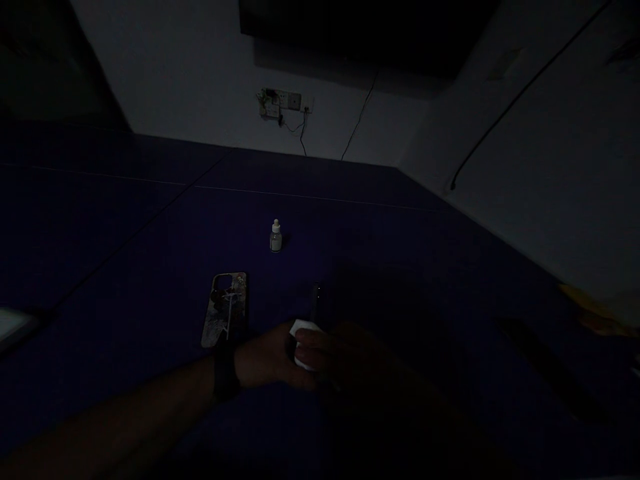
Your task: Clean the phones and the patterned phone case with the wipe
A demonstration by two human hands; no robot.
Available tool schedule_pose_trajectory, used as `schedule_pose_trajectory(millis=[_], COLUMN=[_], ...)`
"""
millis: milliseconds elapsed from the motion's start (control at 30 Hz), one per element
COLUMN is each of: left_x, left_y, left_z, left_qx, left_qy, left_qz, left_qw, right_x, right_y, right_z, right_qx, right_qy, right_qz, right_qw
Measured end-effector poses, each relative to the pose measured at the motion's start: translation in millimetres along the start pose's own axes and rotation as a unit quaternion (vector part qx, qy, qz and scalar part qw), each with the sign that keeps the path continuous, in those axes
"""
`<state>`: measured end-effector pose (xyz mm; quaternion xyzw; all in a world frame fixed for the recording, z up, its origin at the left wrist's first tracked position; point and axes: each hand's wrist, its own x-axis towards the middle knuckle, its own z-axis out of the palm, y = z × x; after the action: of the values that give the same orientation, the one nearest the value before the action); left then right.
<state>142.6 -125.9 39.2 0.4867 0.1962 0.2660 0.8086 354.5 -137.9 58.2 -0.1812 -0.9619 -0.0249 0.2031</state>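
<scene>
Both of my hands meet low in the middle of the view, over a dark blue surface. My left hand (267, 357), with a black band on its wrist, closes round a dark thin object (316, 301); only its upper end with a small bright glint shows, and its kind is too dark to tell. Pressed against it is a white cloth or tissue (303, 326), with the fingers of my right hand (325, 353) bent over it. Left of my hands lies a patterned phone case (227, 310) with a camera cutout. Farther back a small bottle with a white cap (275, 239) stands upright.
Wall sockets (287, 101) with hanging cables are on the far wall, below a large dark screen (365, 33). A pale flat object (15, 327) sits at the left edge. A dark long object (550, 367) and a yellow item (593, 303) lie at right.
</scene>
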Motion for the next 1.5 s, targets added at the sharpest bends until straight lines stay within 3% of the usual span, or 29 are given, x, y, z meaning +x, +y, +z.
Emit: schedule_pose_trajectory(millis=[300, 600, 700, 733, 800, 867, 900, 967, 1067, 1200, 1400, 1500], left_x=[-3.1, -8.3, -8.1, -7.9, -7.6, -7.5, -7.6, -7.4, -5.6, -3.2, -4.9, -5.0], left_y=[10.8, 9.5, 2.7, -1.1, -8.7, -13.6, -14.7, -15.3, -17.8, -24.6, -20.8, -17.2], left_z=[19.2, 22.9, 18.3, 15.9, 10.3, 5.1, 3.0, 0.0, -3.1, -6.1, -2.6, 1.2], left_qx=[0.033, 0.097, 0.110, 0.121, 0.182, 0.308, 0.353, 0.394, 0.380, 0.387, 0.389, 0.376], left_qy=[0.022, 0.035, 0.020, 0.029, 0.103, 0.195, 0.210, 0.189, 0.145, 0.164, 0.135, 0.144], left_qz=[0.010, 0.048, 0.021, -0.002, 0.024, 0.079, 0.103, 0.136, 0.155, 0.145, 0.121, 0.118], left_qw=[0.999, 0.994, 0.993, 0.992, 0.978, 0.928, 0.906, 0.889, 0.900, 0.896, 0.903, 0.908], right_x=[-3.2, 6.8, 3.5, 1.8, -1.4, -3.5, -3.9, -3.9, -2.3, 3.1, 8.5, -0.7], right_y=[4.0, 2.2, 4.3, 4.6, 4.6, 4.2, 3.8, 2.7, 0.1, -2.0, 0.3, -3.7], right_z=[14.8, 8.4, 3.9, 1.7, -2.9, -6.0, -6.3, -4.2, 2.5, 5.5, -4.3, -5.4], right_qx=[-0.031, 0.009, 0.070, 0.094, 0.142, 0.188, 0.208, 0.243, 0.298, 0.329, 0.203, 0.127], right_qy=[0.054, 0.132, 0.197, 0.215, 0.234, 0.232, 0.230, 0.221, 0.208, 0.211, 0.259, 0.210], right_qz=[0.008, 0.009, 0.069, 0.109, 0.177, 0.201, 0.198, 0.185, 0.176, 0.164, 0.054, 0.037], right_qw=[0.998, 0.991, 0.975, 0.966, 0.945, 0.933, 0.930, 0.926, 0.915, 0.906, 0.943, 0.969])
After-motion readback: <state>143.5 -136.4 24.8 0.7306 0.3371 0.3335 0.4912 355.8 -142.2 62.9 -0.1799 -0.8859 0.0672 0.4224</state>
